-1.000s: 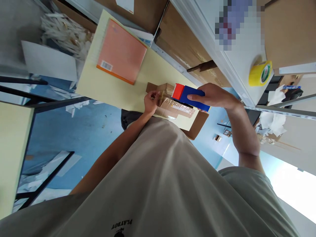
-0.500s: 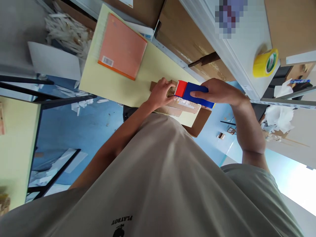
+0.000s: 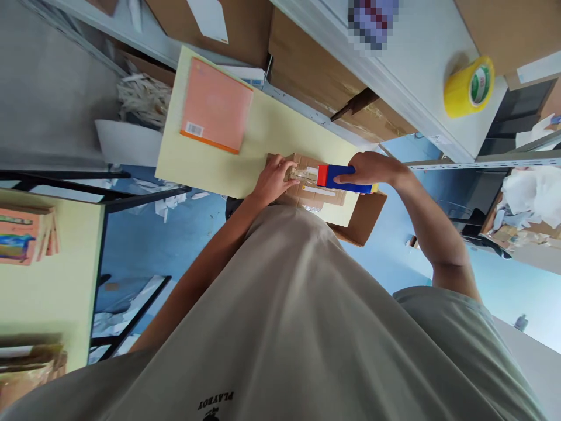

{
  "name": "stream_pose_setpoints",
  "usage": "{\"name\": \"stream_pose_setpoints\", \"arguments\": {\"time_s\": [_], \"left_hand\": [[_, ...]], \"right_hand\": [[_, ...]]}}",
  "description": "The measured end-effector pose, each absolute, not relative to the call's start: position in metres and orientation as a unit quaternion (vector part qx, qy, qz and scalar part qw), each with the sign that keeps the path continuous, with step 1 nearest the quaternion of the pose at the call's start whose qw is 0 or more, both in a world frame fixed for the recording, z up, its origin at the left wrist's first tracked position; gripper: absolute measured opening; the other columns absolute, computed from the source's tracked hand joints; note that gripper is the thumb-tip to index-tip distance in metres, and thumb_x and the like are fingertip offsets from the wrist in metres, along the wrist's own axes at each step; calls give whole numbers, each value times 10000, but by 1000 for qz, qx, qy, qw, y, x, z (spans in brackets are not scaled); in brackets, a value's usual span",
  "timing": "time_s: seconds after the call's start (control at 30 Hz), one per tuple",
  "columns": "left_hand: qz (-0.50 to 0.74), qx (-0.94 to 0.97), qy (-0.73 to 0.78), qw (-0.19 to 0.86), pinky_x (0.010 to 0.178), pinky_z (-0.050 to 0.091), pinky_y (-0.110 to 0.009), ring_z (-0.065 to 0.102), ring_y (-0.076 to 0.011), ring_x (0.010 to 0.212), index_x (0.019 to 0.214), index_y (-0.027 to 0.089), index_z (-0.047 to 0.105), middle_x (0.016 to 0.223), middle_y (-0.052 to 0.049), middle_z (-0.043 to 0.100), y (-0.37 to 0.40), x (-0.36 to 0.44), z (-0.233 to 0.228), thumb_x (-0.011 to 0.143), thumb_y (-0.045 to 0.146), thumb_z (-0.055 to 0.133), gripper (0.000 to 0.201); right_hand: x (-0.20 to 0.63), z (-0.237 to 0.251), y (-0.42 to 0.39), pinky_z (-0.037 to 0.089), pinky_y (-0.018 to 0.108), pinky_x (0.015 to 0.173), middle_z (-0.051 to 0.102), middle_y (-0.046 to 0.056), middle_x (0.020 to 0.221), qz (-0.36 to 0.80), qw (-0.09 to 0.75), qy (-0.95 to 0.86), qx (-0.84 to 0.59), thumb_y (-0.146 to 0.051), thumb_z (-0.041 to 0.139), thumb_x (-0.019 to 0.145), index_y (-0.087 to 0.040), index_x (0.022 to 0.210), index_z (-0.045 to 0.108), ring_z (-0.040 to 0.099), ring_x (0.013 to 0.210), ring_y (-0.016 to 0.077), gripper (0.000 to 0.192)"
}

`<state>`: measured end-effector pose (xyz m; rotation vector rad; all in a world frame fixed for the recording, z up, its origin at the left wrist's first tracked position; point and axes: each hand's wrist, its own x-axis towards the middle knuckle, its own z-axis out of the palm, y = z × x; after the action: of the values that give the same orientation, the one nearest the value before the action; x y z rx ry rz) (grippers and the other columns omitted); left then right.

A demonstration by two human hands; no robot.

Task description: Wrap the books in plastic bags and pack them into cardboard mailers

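a small cardboard box (image 3: 313, 190) is being kept flat on the pale yellow table (image 3: 272, 134), close to the near edge. the box is being pressed down by the left hand (image 3: 274, 178), with its fingers spread open on the box's left end. a blue and red tape dispenser (image 3: 344, 177) is being gripped tight by the right hand (image 3: 372, 169), and its red end is being laid on top of the box. an orange book (image 3: 217, 105) is being left on the table, well apart from the box. a yellow tape roll (image 3: 468, 86) is being kept up on the white shelf (image 3: 421, 70).
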<state>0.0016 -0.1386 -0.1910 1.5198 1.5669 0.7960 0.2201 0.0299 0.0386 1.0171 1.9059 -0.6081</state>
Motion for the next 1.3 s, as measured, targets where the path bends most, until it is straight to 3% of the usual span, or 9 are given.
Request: {"name": "stream_pose_setpoints", "arguments": {"time_s": [0.23,0.37,0.43,0.53,0.67,0.8,1.0,1.13,1.3], "left_hand": [[276,622,625,384,1160,622,-493,745,-358,1318,1362,250,728,1438,-150,719,-140,0,-188,954,296,967,475],[242,657,629,338,1305,508,-620,637,-463,1525,1474,245,729,1571,-228,701,-139,6,-171,951,399,974,598],[224,690,609,319,1412,360,-692,464,-525,1707,1633,207,659,1756,-271,588,-136,17,-161,933,491,981,822],[191,735,561,330,1497,164,-711,222,-539,1842,1824,68,441,1933,-314,339,-134,38,-154,962,711,881,1162],[168,737,549,357,1522,69,-690,139,-506,1873,1883,4,301,1968,-312,223,-134,52,-159,1027,920,609,1291],[148,740,550,357,1530,50,-677,100,-502,1878,1886,-22,281,1970,-315,189,-135,49,-168,1026,967,531,1335],[112,768,533,336,1535,41,-648,68,-478,1884,1884,-57,225,1973,-319,123,-131,49,-177,1056,995,385,1347],[92,778,533,321,1536,43,-650,45,-470,1887,1882,-74,191,1978,-320,99,-130,50,-179,1082,978,300,1326],[89,778,535,317,1534,47,-652,49,-471,1887,1880,-79,194,1976,-328,104,-129,51,-180,1093,943,394,1306]], "right_hand": [[236,-16,19,520,394,772,858,194,962,-251,458,724,451,-901,773,970,-129,1115,869,802,909,340,791],[241,-29,11,559,382,822,883,231,1089,-259,427,731,466,-877,835,938,-113,1254,864,831,1036,374,828],[242,-31,7,581,394,859,885,248,1132,-258,413,735,471,-845,858,939,-102,1315,859,839,1097,403,833],[242,-32,2,607,427,914,885,256,1158,-261,398,738,478,-792,875,953,-98,1389,848,841,1161,437,820],[248,-33,-2,621,446,949,883,246,1163,-289,371,734,491,-822,927,882,-115,1412,843,829,1201,450,888],[265,-34,-6,615,442,922,877,224,1112,-312,362,727,492,-836,920,876,-129,1368,854,830,1146,429,864],[321,-15,1,579,415,797,795,140,814,-344,376,703,496,-913,787,941,-150,1050,871,792,870,332,775],[379,10,11,570,384,779,798,107,823,-372,402,649,528,-874,787,974,-175,973,846,775,824,296,701],[427,15,11,554,367,801,818,140,863,-371,438,577,582,-793,802,1031,-142,979,852,777,829,269,654]]}}
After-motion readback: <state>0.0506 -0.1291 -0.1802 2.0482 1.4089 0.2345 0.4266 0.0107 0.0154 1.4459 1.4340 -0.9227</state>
